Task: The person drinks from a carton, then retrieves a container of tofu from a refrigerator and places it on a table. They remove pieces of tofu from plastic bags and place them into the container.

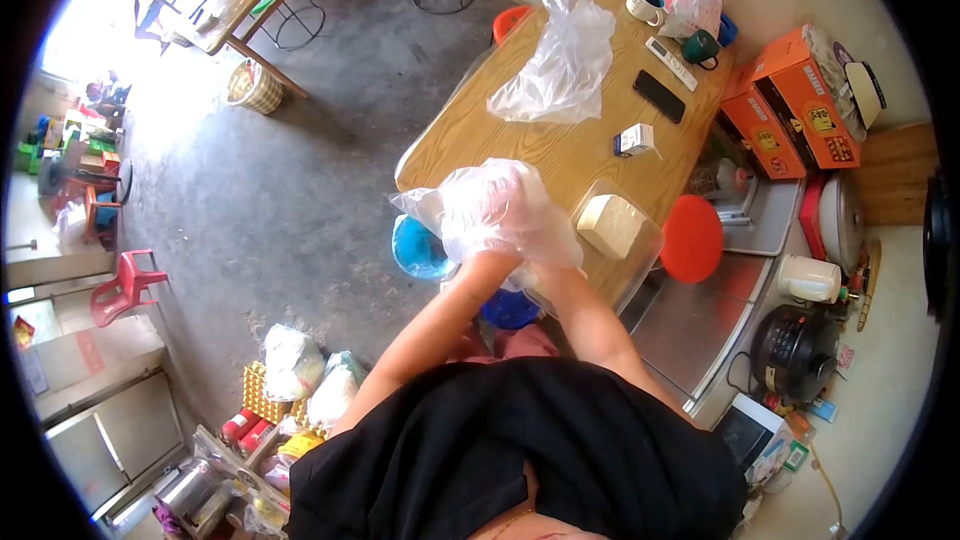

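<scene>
A thin translucent plastic bag is bunched around both of my hands at the near edge of the wooden table. My left hand shows pinkish through the film and is closed on the bag, its separate fingers blurred by the plastic. Lower and to the right, my right hand also grips the bag, mostly covered by it. Just right of my hands, a cream-coloured block like tofu sits in a clear plastic tray. A second clear plastic bag lies crumpled farther up the table.
On the table are a small box, a black phone, a white remote-like strip and mugs. A red round stool stands at right. A blue lined bin is below the table's left edge.
</scene>
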Action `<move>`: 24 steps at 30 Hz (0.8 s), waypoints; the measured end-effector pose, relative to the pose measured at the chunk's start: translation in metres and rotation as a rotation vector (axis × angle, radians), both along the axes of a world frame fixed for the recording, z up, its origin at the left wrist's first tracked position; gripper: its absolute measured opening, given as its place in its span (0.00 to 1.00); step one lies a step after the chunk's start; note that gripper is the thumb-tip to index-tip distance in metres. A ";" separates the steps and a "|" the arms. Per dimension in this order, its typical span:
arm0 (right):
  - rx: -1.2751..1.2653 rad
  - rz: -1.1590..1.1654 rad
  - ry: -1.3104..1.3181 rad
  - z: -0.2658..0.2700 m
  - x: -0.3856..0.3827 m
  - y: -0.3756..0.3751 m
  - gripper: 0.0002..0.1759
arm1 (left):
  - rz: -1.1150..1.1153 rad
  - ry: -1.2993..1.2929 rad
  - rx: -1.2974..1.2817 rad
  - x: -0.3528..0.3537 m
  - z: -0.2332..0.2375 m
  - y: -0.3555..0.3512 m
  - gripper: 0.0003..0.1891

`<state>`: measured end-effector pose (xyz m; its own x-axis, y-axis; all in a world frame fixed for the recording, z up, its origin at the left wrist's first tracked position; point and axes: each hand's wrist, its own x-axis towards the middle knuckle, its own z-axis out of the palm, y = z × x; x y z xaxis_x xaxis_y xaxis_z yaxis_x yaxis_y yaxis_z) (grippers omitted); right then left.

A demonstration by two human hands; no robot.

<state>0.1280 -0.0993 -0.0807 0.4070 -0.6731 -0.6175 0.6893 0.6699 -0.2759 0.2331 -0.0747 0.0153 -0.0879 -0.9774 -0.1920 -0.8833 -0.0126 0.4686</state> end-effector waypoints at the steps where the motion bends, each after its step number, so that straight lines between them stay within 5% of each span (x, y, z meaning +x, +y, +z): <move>1: -0.012 -0.008 -0.001 0.002 -0.007 0.004 0.23 | 0.006 0.007 -0.010 -0.002 0.010 0.008 0.40; 6: -0.122 0.023 -0.079 0.007 0.006 -0.002 0.23 | -0.066 0.083 -0.081 0.016 0.039 0.016 0.42; 7: -0.159 0.033 -0.097 0.011 0.013 -0.006 0.23 | -0.171 0.121 -0.253 0.030 0.034 0.013 0.47; 17: -0.305 0.074 -0.175 0.023 0.031 0.006 0.23 | -0.136 0.164 0.028 0.059 0.058 -0.048 0.36; 24: -0.350 0.113 -0.192 0.029 0.022 0.019 0.23 | -0.258 0.074 0.257 0.066 0.079 -0.058 0.40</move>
<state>0.1503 -0.0808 -0.0517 0.5762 -0.7732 -0.2650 0.6779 0.6332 -0.3735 0.2989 -0.1326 0.0943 -0.3476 -0.8421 -0.4123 -0.8368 0.0802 0.5416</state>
